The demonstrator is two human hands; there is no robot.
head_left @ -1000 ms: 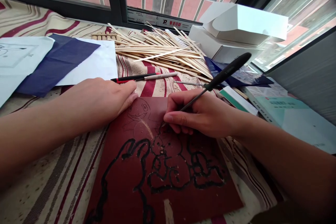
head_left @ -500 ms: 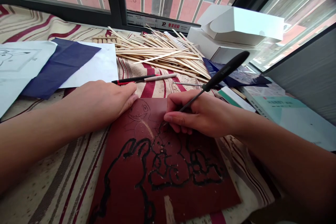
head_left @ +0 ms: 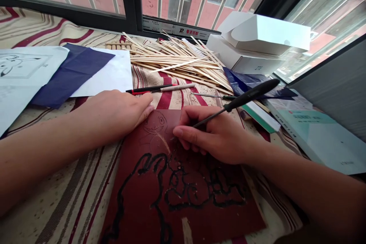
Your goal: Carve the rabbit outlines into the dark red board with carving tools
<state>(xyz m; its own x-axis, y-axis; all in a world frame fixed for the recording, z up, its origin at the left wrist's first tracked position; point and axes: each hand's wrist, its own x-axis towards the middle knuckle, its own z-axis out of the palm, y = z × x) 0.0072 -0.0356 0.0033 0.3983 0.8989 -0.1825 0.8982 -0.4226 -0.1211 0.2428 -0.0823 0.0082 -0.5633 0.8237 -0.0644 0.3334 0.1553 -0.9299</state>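
Note:
A reddish-brown carving board [head_left: 225, 221] lies on the striped cloth, with thick black grooves forming cartoon-like figures and a thin drawn face near its top. My right hand [head_left: 211, 135] is closed in a pinch around the thin metal shaft of a carving tool [head_left: 251, 94]. Its dark handle slants up to the right; the tip, at the upper middle of the board, is hidden behind my fingers. At the board's upper left corner, my left hand [head_left: 122, 110] presses with its fingers together, gripping the edge. Some of its fingers are out of sight.
Beyond the board lie pens [head_left: 160, 88] and another thin tool [head_left: 213, 95]. Thin wooden strips [head_left: 183, 61] are heaped behind. Papers [head_left: 104, 72] and dark blue sheets [head_left: 77, 70] lie left; white boxes [head_left: 265, 34], a book [head_left: 320, 129] and a small green-edged box [head_left: 261, 116] lie right.
My right hand has shifted slightly left and down along the board, and the tool's handle has tipped lower to the right. My left hand stays on the corner. The view has shifted slightly.

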